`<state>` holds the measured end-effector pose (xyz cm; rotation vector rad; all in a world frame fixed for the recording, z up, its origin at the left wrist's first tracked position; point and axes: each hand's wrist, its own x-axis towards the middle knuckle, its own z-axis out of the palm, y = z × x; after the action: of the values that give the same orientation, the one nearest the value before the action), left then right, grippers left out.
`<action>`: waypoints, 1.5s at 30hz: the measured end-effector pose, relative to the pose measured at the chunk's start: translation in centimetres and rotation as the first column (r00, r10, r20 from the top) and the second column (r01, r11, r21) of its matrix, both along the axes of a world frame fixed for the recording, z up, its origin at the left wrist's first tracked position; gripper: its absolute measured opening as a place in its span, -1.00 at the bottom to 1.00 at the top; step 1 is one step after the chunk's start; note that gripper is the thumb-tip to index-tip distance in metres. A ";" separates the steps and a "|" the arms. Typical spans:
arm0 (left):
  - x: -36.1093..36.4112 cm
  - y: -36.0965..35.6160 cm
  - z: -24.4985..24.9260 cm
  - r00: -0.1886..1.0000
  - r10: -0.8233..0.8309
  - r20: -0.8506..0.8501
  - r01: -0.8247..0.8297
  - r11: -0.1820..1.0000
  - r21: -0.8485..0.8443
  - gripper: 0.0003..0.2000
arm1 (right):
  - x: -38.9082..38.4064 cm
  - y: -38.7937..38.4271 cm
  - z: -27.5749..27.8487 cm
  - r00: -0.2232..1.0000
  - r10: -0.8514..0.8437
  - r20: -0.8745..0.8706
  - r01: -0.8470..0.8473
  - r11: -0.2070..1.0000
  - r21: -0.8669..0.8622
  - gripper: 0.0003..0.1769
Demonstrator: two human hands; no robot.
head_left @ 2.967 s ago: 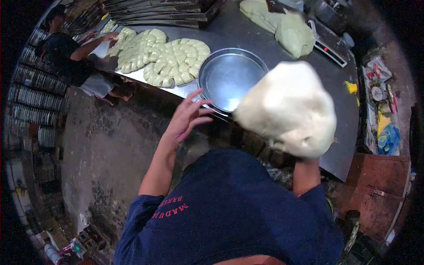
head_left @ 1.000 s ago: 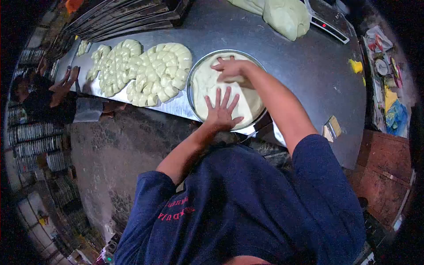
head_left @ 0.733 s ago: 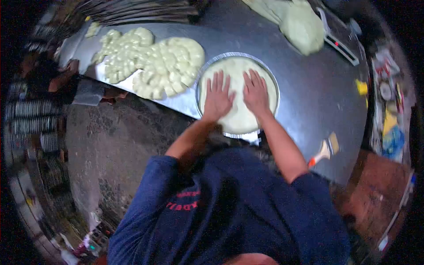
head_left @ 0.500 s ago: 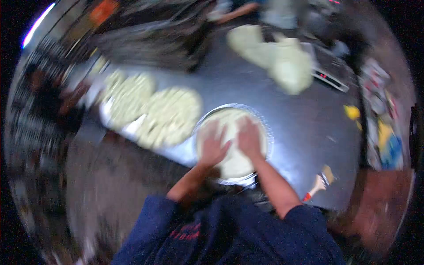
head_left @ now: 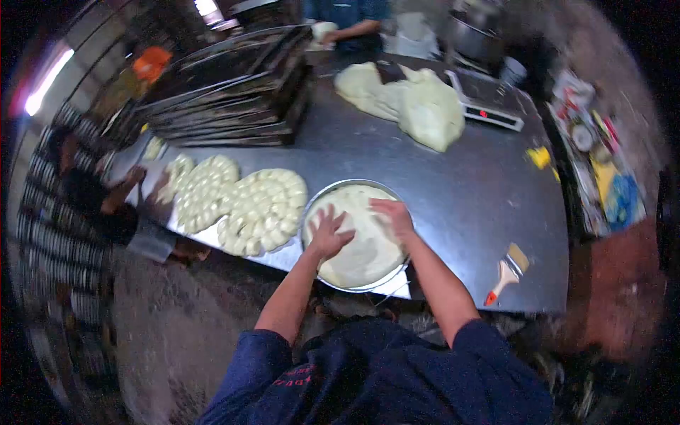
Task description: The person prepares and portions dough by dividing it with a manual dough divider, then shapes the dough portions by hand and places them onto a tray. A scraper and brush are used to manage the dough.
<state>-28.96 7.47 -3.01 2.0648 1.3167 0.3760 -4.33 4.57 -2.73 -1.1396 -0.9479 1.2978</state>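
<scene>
A round metal pan (head_left: pixel 309 205) lies at the near edge of the table, with a flat sheet of pale dough (head_left: pixel 361 244) filling it. My left hand (head_left: pixel 330 234) rests on the left part of the dough, its fingers spread. Over the upper right of the dough is my right hand (head_left: pixel 394 214), fingers stretched out toward the left and slightly blurred. Neither hand grips anything. Left of the pan sit two round clusters of small dough pieces, the nearer cluster (head_left: pixel 265 209) close to the rim and the farther cluster (head_left: pixel 207 188) beside it.
A big dough lump (head_left: pixel 431 113) lies at the back beside a digital scale (head_left: pixel 494 117). Stacked dark trays (head_left: pixel 227 92) stand back left. A brush (head_left: pixel 508 273) and a yellow scrap (head_left: pixel 540 156) lie right. A co-worker (head_left: pixel 92 184) is at the left end, another person (head_left: pixel 347 25) behind.
My hands have shifted apart on the dough, and the right one has turned its fingers leftward. The camera view has tilted, and the picture is sharper.
</scene>
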 end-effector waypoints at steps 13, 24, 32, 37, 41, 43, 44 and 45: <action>-16.3 -16.7 2.2 0.312 0.806 0.502 -0.691 0.556 -0.462 -0.78 | -4.6 -21.6 1.7 0.901 -0.391 -0.187 0.276 0.850 -0.448 -0.28; -18.7 -14.3 2.7 0.704 0.561 0.435 -0.022 0.629 -0.777 -0.53 | -16.6 -24.8 -1.4 0.635 -0.769 -0.078 0.636 0.577 -0.512 -0.60; -10.9 -18.3 1.9 0.804 0.192 0.563 0.435 0.456 -0.776 -0.41 | -20.0 -41.8 -2.4 0.346 -0.701 0.623 0.938 0.236 -0.256 -0.32; -5.3 -23.8 -2.4 0.975 -0.164 0.150 0.214 0.880 -0.424 -0.44 | -20.1 -51.5 0.4 0.082 -0.892 0.445 0.903 -0.122 -0.411 -0.60; 1.4 -28.9 -5.9 0.910 -0.381 0.162 0.407 0.752 -0.519 -0.36 | -19.3 -60.1 -5.1 -0.136 -0.911 0.390 0.793 -0.336 -0.508 -0.64; 5.5 -32.4 -6.7 0.758 -0.649 -0.061 0.598 0.730 -0.331 -0.39 | -20.1 -63.5 2.0 -0.268 -0.938 0.219 0.754 -0.345 -0.559 -0.64; 7.9 -33.5 -9.4 0.622 -0.769 -0.145 0.723 0.636 -0.269 -0.39 | -19.5 -65.4 1.4 -0.274 -0.936 0.221 0.756 -0.352 -0.551 -0.64; 10.4 -34.6 -11.8 0.472 -0.850 -0.236 0.827 0.519 -0.216 -0.38 | -19.6 -67.6 0.5 -0.345 -0.913 0.216 0.718 -0.405 -0.565 -0.63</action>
<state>-18.52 -27.13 -14.77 2.4765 0.2708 -0.4753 -23.90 -63.02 -2.27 -1.3600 0.9578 0.0766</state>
